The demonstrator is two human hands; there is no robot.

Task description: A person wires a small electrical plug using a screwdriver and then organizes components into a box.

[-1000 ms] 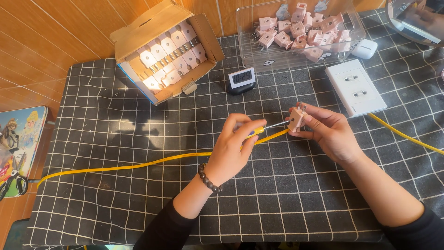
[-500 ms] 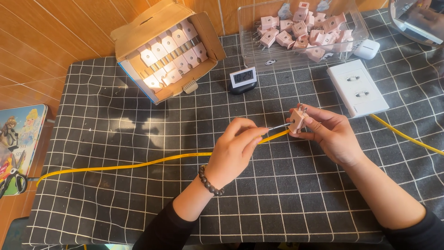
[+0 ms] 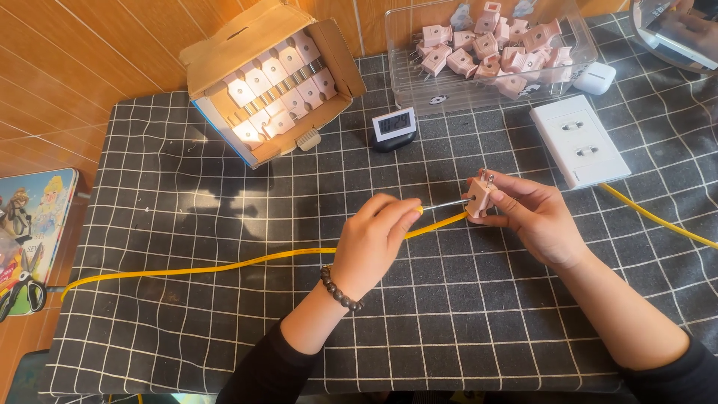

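Observation:
My right hand (image 3: 532, 217) grips a small pink two-pin plug (image 3: 480, 193), pins pointing up. My left hand (image 3: 372, 241) pinches a thin screwdriver (image 3: 443, 204) whose metal shaft reaches into the side of the plug. A yellow cable (image 3: 224, 264) runs from the plug leftwards across the black checked cloth (image 3: 187, 187) to the table's left edge. A dark bead bracelet sits on my left wrist.
An open cardboard box (image 3: 263, 78) of pink plugs lies at the back left. A clear plastic tub (image 3: 493, 52) holds several more plugs. A small digital clock (image 3: 394, 127), a white wall socket (image 3: 580, 141) and scissors (image 3: 22, 288) on a picture tin at the left are nearby.
Both hands have stayed almost in place. The screwdriver still points into the plug, with only slight shifts of the fingers.

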